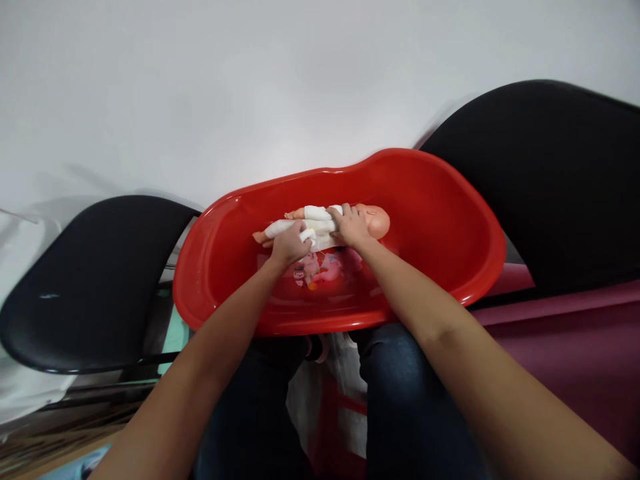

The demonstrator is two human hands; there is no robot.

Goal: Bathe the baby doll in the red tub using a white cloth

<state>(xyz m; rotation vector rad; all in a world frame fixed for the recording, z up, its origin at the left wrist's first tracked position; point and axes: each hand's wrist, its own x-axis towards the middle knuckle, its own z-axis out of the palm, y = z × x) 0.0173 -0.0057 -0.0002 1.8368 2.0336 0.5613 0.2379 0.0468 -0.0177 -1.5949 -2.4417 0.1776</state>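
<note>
A baby doll in white clothing lies inside a red baby bathtub, its head to the right and its feet to the left. My right hand grips the doll around the shoulder, just below the head. Beside the doll's middle, my left hand is closed on a small white thing with a touch of yellow. Its exact kind is hard to make out. Pink cartoon figures show on the tub's floor, nearer to me than the doll.
Black chairs stand on both sides, one seat at the left and one chair at the right, close against the tub. A pale wall rises behind. My knees are under the tub's near rim. A maroon surface lies at the right.
</note>
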